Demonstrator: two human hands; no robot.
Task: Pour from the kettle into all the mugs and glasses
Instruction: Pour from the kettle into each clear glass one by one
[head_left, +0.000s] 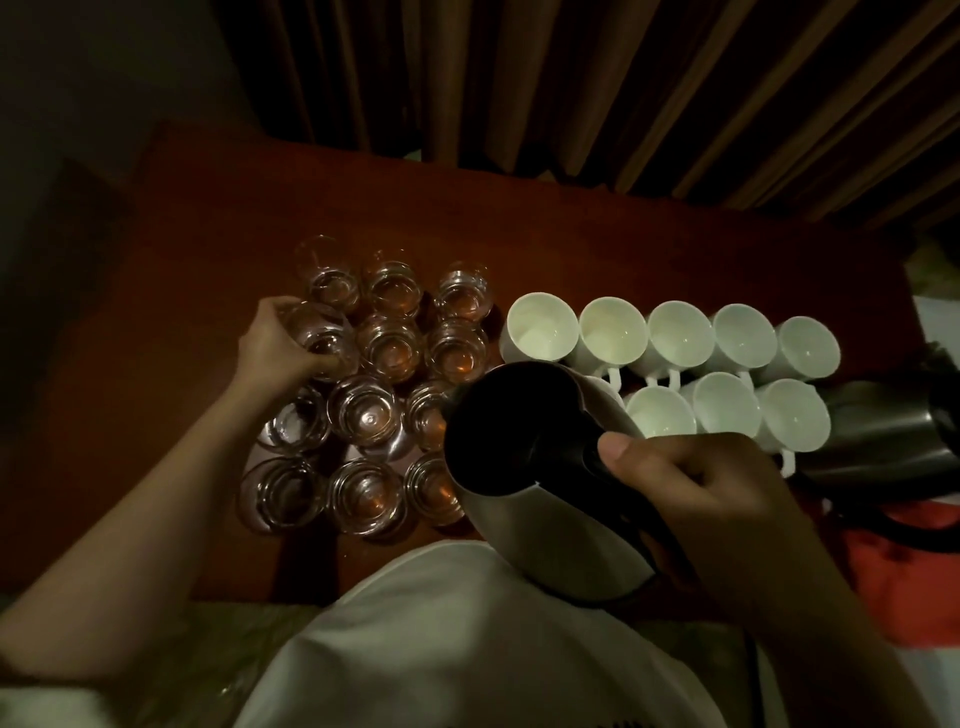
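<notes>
The right hand is wrapped around the black handle of the steel kettle, held in the air near the table's front edge with its lidded top toward the glasses. At ten o'clock from the kettle, the left hand curls round one glass in the block. The white mugs stand at two o'clock. The kettle likely weighs enough (if full) to need a firm handle grip; the glasses look slippery and breakable, best held low by the sides.
</notes>
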